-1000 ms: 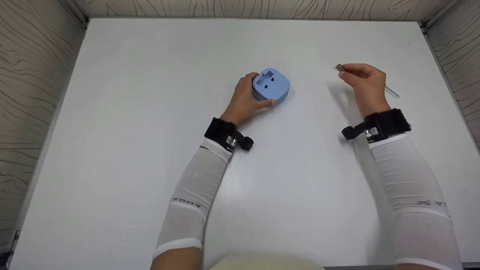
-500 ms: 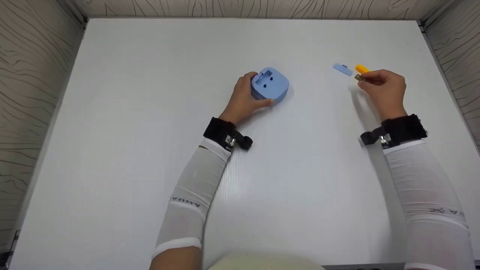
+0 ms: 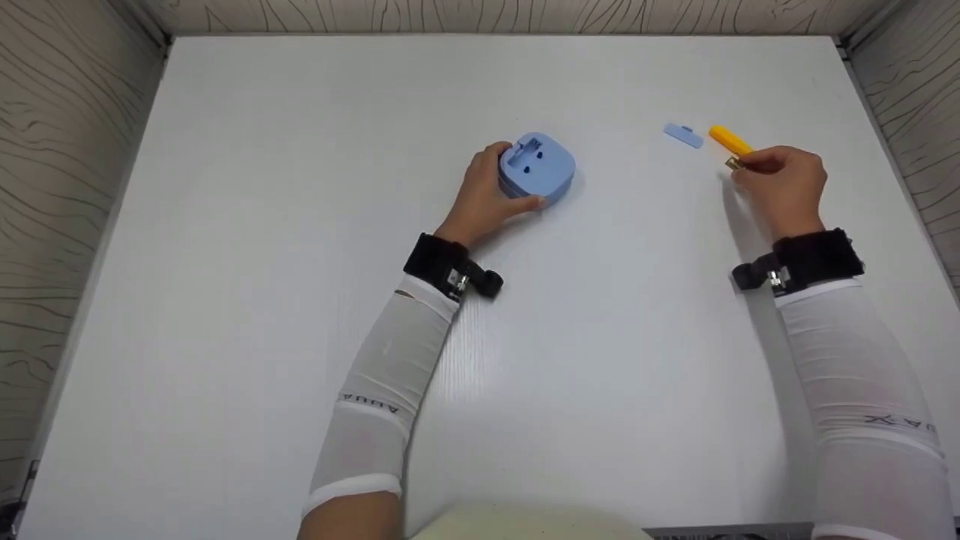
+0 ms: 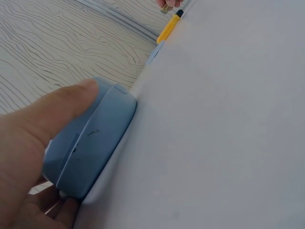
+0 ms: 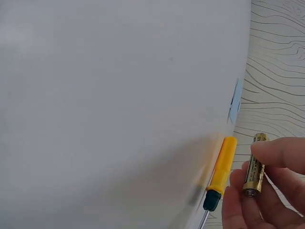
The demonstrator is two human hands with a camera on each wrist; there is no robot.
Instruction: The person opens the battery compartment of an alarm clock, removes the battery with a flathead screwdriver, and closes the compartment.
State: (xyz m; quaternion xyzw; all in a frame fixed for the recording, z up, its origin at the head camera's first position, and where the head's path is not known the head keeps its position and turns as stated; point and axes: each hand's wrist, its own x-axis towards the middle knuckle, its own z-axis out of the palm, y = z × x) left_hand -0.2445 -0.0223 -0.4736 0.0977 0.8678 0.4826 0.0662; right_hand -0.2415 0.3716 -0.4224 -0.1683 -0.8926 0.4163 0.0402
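My left hand (image 3: 484,191) grips a rounded blue plastic device (image 3: 553,171) on the table, thumb on its near side and fingers round its left. An open slot with metal contacts and two dark holes show on the device's top face. Over at the right, my right hand (image 3: 787,184) pinches a gold battery (image 5: 255,167) between thumb and fingers, above the table. Just beyond that hand lies a screwdriver with a yellow handle (image 3: 727,139); its shaft is hidden in the head view. Left of the screwdriver is a small blue cover (image 3: 683,135) with a tab.
A white table (image 3: 300,187) carries everything. Wood-patterned panels (image 3: 480,16) stand along its back and both sides. A black strap with a camera mount sits on each wrist, over white sleeves.
My right hand has moved right and slightly nearer with the battery, uncovering the blue cover and the yellow screwdriver handle. My left hand still holds the blue device, with barely any shift.
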